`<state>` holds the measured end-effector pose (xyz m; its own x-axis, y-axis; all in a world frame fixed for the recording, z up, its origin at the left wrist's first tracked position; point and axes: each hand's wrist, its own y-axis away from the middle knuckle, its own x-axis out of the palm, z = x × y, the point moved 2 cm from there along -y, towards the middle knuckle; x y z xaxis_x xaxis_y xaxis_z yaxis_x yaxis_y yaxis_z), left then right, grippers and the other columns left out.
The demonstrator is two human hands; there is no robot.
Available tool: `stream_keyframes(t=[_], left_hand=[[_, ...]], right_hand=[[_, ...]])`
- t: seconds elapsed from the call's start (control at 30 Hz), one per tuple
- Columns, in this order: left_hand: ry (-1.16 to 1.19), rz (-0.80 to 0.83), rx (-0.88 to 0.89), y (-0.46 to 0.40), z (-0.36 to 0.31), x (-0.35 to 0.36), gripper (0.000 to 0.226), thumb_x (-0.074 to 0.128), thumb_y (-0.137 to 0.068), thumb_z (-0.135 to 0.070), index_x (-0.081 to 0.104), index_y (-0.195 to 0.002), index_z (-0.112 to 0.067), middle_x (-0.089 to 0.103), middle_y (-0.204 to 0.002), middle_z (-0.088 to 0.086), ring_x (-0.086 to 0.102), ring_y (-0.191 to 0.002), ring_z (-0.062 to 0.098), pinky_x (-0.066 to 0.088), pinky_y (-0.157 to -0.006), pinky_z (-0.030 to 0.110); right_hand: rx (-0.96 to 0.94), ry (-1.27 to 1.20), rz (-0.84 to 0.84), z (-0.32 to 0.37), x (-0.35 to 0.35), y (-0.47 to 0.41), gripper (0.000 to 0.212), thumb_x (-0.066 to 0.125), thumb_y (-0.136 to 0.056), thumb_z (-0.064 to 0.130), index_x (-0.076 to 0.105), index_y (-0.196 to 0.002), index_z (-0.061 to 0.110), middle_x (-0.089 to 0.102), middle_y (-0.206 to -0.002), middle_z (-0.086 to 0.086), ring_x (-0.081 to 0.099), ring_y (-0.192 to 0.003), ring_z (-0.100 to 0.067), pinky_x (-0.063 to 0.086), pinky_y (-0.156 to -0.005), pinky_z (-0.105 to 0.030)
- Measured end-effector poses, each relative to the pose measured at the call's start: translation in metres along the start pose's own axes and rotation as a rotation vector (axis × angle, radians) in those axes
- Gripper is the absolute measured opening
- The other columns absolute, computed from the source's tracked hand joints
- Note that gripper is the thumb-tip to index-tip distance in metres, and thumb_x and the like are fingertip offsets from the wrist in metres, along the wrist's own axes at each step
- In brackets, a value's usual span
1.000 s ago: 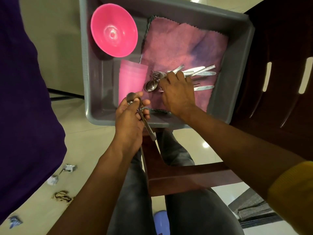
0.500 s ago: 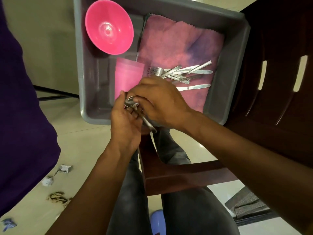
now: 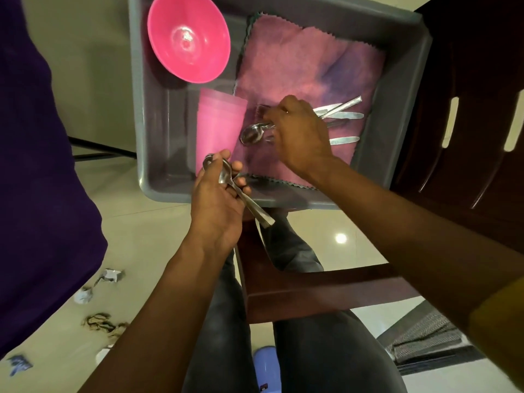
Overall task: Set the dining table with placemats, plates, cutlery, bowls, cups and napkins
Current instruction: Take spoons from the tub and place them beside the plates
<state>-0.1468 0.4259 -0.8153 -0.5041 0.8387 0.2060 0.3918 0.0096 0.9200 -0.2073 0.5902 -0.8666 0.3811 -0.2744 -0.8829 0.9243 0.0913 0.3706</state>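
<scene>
Here a grey tub (image 3: 147, 131) sits on a dark wooden stand (image 3: 312, 293), seen from above, with the person's legs below it. The left hand (image 3: 218, 199) hovers over the tub's near edge, closed around a bundle of spoons (image 3: 226, 174); their bowls stick up past the thumb and forefinger, and the handles run down and out past the heel of the hand, over the near rim. How many spoons are in the bundle I cannot tell.

The right hand (image 3: 300, 137) is down inside the tub, over the near half of the cloth (image 3: 306, 61). Its fingertips (image 3: 273, 114) are pinched on the handle of a single spoon (image 3: 252, 134), whose bowl points toward the cup. Whether that spoon is lifted clear of the cloth or touching it is not clear.

The cloth is pink with a purplish patch and zigzag edges; it covers the tub's floor from the far right corner to the near edge. On it, partly hidden under the right hand, lie the rest of the cutlery: knives (image 3: 344, 114) poking out toward the tub's right wall, one more blade nearer the front, and fork tines (image 3: 262, 109) just showing at the fingers.

A pink cup (image 3: 218, 129) lies along the cloth's left edge, near the middle of the tub. A pink bowl (image 3: 188, 38) leans in the far left corner, tilted, its inside facing the camera.

A purple sleeve (image 3: 37, 165) fills the left side of the view, and bits of litter (image 3: 107, 276) lie on the pale floor.
</scene>
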Motion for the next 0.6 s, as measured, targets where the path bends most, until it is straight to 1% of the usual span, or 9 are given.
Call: stream_keyframes(t=[0.07,0.17,0.2,0.27,0.33,0.43,0.5,0.57,0.6], left_hand=[[-0.010,-0.006,0.000,0.000,-0.001,-0.001,0.012,0.055,-0.107,-0.026,0.058,-0.114,-0.017,0.064,-0.082,-0.002,0.053,-0.066,0.010,0.047,-0.065,0.023],[-0.028,-0.011,0.015,0.001,-0.002,-0.002,0.010,0.056,-0.106,-0.027,0.060,-0.110,-0.018,0.064,-0.083,-0.001,0.053,-0.066,0.009,0.047,-0.066,0.024],[-0.027,-0.008,0.015,0.002,-0.003,-0.002,0.013,0.056,-0.106,-0.030,0.060,-0.111,-0.018,0.063,-0.083,-0.001,0.053,-0.067,0.009,0.046,-0.067,0.024],[0.000,-0.001,-0.011,0.004,-0.005,-0.002,0.030,0.052,-0.106,-0.045,0.060,-0.114,-0.017,0.062,-0.084,-0.001,0.052,-0.068,0.010,0.044,-0.069,0.026],[0.046,-0.002,-0.036,0.007,-0.008,-0.002,0.047,0.041,-0.106,-0.058,0.061,-0.116,-0.016,0.062,-0.085,0.000,0.053,-0.070,0.011,0.044,-0.070,0.028],[0.081,-0.020,-0.039,0.017,-0.015,0.001,0.052,0.029,-0.110,-0.056,0.063,-0.113,-0.018,0.061,-0.084,0.000,0.052,-0.070,0.011,0.044,-0.073,0.029],[0.081,-0.039,-0.037,0.027,-0.022,0.006,0.048,0.028,-0.111,-0.053,0.062,-0.111,-0.019,0.061,-0.081,-0.001,0.051,-0.068,0.011,0.043,-0.073,0.028],[0.093,-0.043,-0.036,0.038,-0.030,0.014,0.045,0.030,-0.111,-0.052,0.061,-0.108,-0.019,0.061,-0.080,-0.001,0.051,-0.068,0.012,0.043,-0.072,0.028],[0.099,-0.047,-0.030,0.043,-0.034,0.016,0.045,0.031,-0.111,-0.052,0.061,-0.106,-0.019,0.061,-0.080,-0.001,0.052,-0.068,0.013,0.044,-0.073,0.029]], right_hand=[[-0.020,0.086,0.040,-0.009,0.008,-0.006,0.035,0.070,-0.085,0.012,0.069,-0.119,0.013,0.059,-0.118,-0.011,0.057,-0.105,-0.034,0.054,-0.073,-0.043],[-0.048,0.144,0.037,-0.012,0.011,-0.015,0.026,0.070,-0.083,0.012,0.069,-0.109,0.009,0.059,-0.111,-0.012,0.056,-0.103,-0.036,0.043,-0.065,-0.040],[-0.051,0.150,0.039,-0.011,0.009,-0.017,0.024,0.069,-0.085,0.013,0.069,-0.108,0.009,0.060,-0.110,-0.012,0.056,-0.105,-0.037,0.041,-0.065,-0.040],[-0.045,0.127,0.070,-0.011,0.002,-0.018,0.020,0.065,-0.088,0.014,0.069,-0.108,0.010,0.062,-0.110,-0.011,0.057,-0.107,-0.036,0.044,-0.069,-0.040],[-0.018,0.077,0.078,-0.009,-0.009,-0.012,0.017,0.065,-0.089,0.014,0.069,-0.106,0.011,0.064,-0.107,-0.011,0.060,-0.102,-0.036,0.047,-0.071,-0.039],[0.057,-0.032,0.065,0.000,-0.030,0.008,0.011,0.066,-0.090,0.017,0.071,-0.100,0.015,0.067,-0.099,-0.008,0.065,-0.091,-0.031,0.056,-0.076,-0.039],[0.130,-0.188,0.064,0.006,-0.045,0.025,0.001,0.072,-0.090,0.021,0.072,-0.090,0.023,0.070,-0.093,0.001,0.066,-0.084,-0.021,0.057,-0.076,-0.036],[0.191,-0.405,0.056,0.018,-0.065,0.043,0.011,0.080,-0.086,0.023,0.070,-0.083,0.028,0.070,-0.083,0.011,0.065,-0.076,-0.010,0.057,-0.073,-0.033],[0.207,-0.521,0.066,0.027,-0.077,0.053,0.016,0.082,-0.084,0.022,0.069,-0.081,0.029,0.070,-0.079,0.013,0.063,-0.072,-0.006,0.057,-0.071,-0.032]])
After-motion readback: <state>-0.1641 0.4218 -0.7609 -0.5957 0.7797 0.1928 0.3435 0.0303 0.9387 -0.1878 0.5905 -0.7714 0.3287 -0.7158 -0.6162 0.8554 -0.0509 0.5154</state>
